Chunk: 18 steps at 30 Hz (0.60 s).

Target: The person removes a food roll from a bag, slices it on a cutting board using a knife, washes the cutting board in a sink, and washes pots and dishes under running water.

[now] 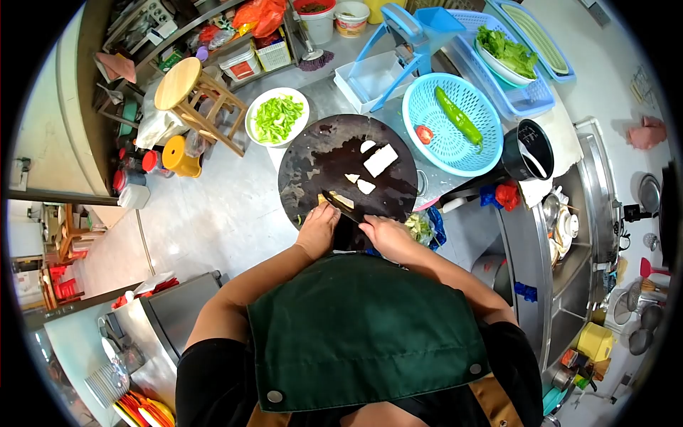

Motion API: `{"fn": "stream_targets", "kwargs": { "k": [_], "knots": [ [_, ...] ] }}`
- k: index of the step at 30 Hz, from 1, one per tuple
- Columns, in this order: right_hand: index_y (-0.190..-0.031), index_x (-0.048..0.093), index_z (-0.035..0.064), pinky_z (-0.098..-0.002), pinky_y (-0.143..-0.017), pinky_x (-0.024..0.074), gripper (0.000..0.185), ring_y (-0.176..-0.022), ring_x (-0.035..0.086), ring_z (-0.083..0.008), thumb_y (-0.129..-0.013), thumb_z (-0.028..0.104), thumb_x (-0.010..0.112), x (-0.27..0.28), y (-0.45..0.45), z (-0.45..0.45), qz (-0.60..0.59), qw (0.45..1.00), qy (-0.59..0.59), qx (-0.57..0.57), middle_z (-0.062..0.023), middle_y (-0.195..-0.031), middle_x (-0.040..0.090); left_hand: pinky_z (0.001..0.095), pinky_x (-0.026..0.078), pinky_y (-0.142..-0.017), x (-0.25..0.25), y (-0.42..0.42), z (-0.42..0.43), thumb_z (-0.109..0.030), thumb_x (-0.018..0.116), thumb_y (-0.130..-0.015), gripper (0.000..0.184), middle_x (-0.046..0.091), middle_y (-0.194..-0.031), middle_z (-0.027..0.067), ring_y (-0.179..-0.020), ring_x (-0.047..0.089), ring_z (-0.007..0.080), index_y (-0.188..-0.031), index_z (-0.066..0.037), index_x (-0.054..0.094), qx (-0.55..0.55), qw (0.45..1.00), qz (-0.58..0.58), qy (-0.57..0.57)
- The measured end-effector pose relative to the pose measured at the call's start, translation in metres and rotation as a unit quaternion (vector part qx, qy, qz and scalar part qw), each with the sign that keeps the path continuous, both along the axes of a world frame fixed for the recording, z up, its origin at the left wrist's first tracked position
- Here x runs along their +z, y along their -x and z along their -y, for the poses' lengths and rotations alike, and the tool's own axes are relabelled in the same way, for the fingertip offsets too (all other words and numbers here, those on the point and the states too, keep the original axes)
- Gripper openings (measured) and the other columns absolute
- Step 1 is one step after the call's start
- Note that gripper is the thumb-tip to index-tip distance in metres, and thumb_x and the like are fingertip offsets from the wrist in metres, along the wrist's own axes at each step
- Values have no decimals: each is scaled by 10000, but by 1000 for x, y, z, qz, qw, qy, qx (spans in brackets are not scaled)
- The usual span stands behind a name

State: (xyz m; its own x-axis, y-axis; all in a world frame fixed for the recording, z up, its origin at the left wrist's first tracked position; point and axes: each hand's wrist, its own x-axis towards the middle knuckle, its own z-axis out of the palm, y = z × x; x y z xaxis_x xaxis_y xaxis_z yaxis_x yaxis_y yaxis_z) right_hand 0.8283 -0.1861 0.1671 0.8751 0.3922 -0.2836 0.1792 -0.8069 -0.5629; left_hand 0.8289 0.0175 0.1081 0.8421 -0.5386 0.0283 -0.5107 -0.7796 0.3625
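My right hand is closed round the handle of a knife, whose dark blade points to the upper left across the round dark chopping board. Fingers curled, my left hand presses on a pale yellowish piece of food at the blade's tip; most of that piece is hidden. A pale slice lies right beside the blade. Farther up the board are a white block and several small white pieces, of a kind I cannot make out.
A white bowl of chopped green pepper stands at the board's upper left. On the right, a blue colander holds a long green pepper and a tomato piece. A black pot, sink and wooden stool are nearby.
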Motion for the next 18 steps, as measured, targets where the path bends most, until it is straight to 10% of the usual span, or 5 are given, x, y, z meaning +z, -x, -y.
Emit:
{"fn": "stream_targets", "kwargs": {
  "k": [7, 18],
  "knots": [
    [-956, 598, 13, -427, -738, 449, 391, -858, 561, -379, -901, 341, 391, -5, -19, 4, -43, 986, -145, -68, -214, -888, 599, 350, 340, -949, 12, -2, 0, -75, 438, -775, 394, 438, -1161, 138, -1104, 407, 297, -1153, 28, 480, 12, 998, 2, 61],
    [-1040, 544, 14, -448, -739, 447, 388, -865, 569, -374, -898, 344, 397, 8, 10, 7, -25, 999, -45, 8, -190, -950, 601, 354, 351, -945, 8, -3, -4, -61, 447, -765, 375, 447, -1118, 166, -1081, 417, 308, -1122, 45, 487, -5, 1000, -14, 11]
  ]
}}
